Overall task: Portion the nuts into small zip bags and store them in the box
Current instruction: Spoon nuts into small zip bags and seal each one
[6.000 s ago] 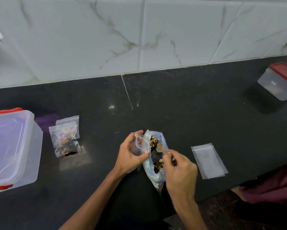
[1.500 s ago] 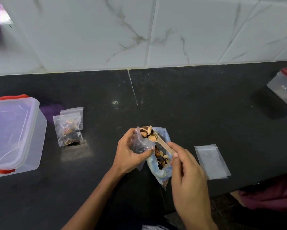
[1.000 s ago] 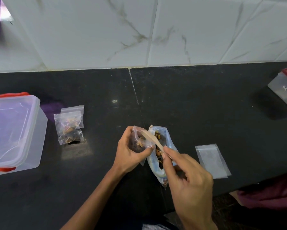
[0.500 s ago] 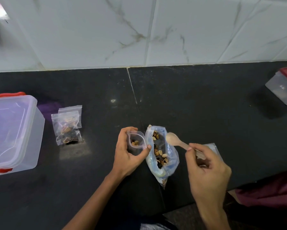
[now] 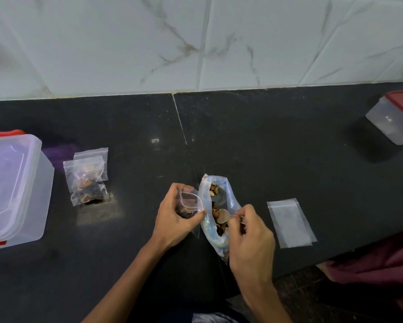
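Note:
My left hand [image 5: 172, 220] grips a small clear zip bag [image 5: 191, 203] with its mouth held open; a few nuts lie in it. Right beside it lies the large bag of mixed nuts [image 5: 215, 213], open on the black counter. My right hand [image 5: 249, 238] pinches a small wooden spoon [image 5: 226, 215] whose bowl dips into the large bag. Two filled small zip bags [image 5: 87, 180] lie overlapping at the left. A large clear box with red clips [image 5: 21, 183] stands at the far left, its lid on it.
Empty small zip bags [image 5: 290, 222] lie flat to the right of my right hand. A small lidded container with a red lid [image 5: 396, 120] sits at the far right. A white tiled wall [image 5: 196, 43] backs the counter, whose front edge runs near my right wrist.
My right hand tipped a spoonful of nuts into the small bag, drew the empty spoon out to the right, and has now brought it back down into the large bag.

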### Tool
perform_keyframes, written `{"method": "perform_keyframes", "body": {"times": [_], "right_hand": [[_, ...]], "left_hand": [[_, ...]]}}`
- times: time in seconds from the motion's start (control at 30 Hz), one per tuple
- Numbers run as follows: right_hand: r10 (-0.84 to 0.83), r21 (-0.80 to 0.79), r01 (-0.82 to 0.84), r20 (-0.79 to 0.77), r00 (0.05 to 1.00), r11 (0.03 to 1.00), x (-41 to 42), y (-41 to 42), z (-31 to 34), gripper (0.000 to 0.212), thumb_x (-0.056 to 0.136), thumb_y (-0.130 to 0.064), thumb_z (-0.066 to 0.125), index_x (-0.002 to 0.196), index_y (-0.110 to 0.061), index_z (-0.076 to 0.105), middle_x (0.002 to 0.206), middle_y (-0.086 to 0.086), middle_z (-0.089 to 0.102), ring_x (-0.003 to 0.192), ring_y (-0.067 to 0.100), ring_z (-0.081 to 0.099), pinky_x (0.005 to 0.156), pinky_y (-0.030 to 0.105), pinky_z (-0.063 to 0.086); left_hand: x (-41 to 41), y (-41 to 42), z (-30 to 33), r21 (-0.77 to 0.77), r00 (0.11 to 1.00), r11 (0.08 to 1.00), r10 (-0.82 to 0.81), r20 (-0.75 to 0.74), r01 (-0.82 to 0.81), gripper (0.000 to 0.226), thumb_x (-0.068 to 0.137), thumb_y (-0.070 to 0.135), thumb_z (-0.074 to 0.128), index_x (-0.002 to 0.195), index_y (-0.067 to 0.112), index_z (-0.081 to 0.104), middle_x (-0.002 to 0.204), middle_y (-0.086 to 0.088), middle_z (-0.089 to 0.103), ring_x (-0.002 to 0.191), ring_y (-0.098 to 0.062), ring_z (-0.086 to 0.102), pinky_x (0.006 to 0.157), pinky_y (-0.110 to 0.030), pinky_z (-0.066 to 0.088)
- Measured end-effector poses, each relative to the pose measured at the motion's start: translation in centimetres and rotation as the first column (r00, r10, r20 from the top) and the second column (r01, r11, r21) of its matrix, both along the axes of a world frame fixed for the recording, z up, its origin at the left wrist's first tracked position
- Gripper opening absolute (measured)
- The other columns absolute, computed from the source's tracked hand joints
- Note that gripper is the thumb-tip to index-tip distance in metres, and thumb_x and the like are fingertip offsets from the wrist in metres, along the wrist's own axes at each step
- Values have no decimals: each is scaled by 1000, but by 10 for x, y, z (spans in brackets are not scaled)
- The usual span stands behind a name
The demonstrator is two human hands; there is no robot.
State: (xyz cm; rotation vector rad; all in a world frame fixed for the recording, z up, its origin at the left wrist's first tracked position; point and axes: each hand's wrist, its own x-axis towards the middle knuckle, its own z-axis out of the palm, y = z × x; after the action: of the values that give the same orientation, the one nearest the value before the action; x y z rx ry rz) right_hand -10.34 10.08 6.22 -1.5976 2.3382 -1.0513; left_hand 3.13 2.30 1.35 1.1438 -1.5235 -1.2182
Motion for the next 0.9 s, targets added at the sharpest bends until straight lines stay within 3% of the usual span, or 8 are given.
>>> {"method": "perform_keyframes", "body": {"times": [0.13,0.3,0.47,0.57,0.77,0.9], "right_hand": [[-121,7,123,252,960,992,-5,-5,-6,16,92,-15,53,78,-21,51,58,-4,59,54,8,60,45,26,50],[-290,61,311,565,772,949,-7,-7,-14,9,94,-10,51,87,-12,56,70,2,67,46,9,61,46,18,50],[-270,75,281,592,760,957,0,-11,-17,7,95,-13,50,91,-15,56,75,0,67,51,11,63,47,20,50],[-243,119,215,604,759,969,-1,-14,-18,9,96,-17,50,91,-23,55,79,-1,69,60,14,66,54,33,55],[-306,251,177,825,476,952,-11,-15,-11,9,98,-16,48,100,-15,57,82,4,71,40,8,50,45,24,46],[-341,265,233,846,409,936,-14,-10,-8,9,97,-17,49,100,-16,58,82,4,72,40,9,46,40,19,39]], "left_hand": [[1,-2,1,20,999,999,-45,10,44,43,67,29,75,103,23,52,105,18,63,91,-8,68,74,-39,59],[1,-3,3,43,997,996,-79,2,78,40,67,27,73,101,28,51,112,22,62,97,-6,67,80,-37,58],[-1,-5,3,68,991,989,-134,0,134,40,67,23,72,101,18,50,121,23,60,102,-4,66,83,-34,57],[-1,-6,2,74,990,987,-142,18,140,42,65,27,71,100,17,50,121,24,60,101,-4,66,83,-37,58],[0,-6,2,86,988,985,-150,-29,152,43,66,26,71,103,16,50,121,21,60,103,-8,66,84,-39,57],[0,-5,2,86,989,986,-137,-53,141,44,67,27,71,104,17,50,120,19,60,104,-8,65,84,-37,58]]}}
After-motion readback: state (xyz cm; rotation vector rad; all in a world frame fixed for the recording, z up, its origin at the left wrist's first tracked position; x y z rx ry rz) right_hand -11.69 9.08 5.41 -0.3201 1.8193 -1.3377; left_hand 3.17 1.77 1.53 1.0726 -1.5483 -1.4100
